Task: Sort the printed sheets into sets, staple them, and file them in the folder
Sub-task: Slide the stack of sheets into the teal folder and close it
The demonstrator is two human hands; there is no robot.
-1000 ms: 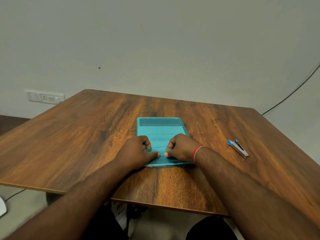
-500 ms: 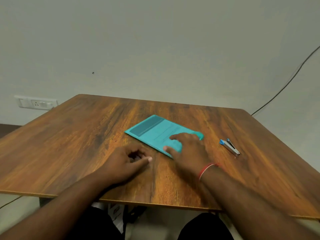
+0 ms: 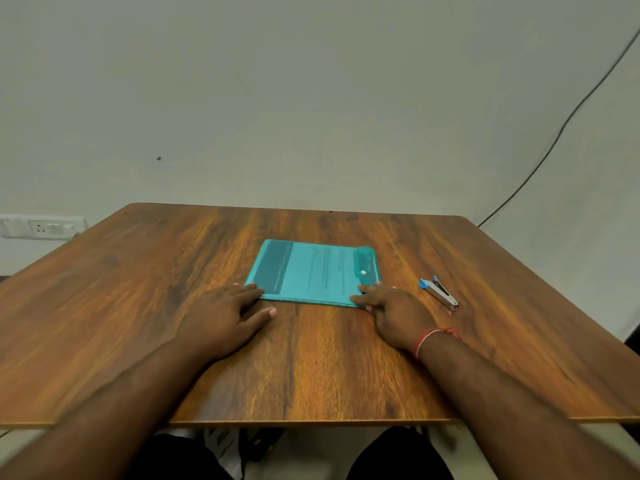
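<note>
A teal translucent folder [image 3: 311, 271] lies flat in the middle of the wooden table [image 3: 138, 289], its long side across me, its snap flap at the right end. Printed sheets show faintly through its cover. My left hand [image 3: 225, 317] lies flat on the table with fingertips touching the folder's near left corner. My right hand [image 3: 391, 310], a red thread at the wrist, lies flat with fingertips on the near right corner. A small stapler [image 3: 439, 292] with a blue end rests on the table to the right of the folder, apart from my right hand.
The table's near edge runs just above my lap. A wall socket plate [image 3: 41, 227] sits at the left behind the table, and a black cable [image 3: 554, 140] runs down the wall at the right.
The folder has turned from lengthwise to lying crosswise. Both hands let go of its near end, opened flat and now touch its near corners.
</note>
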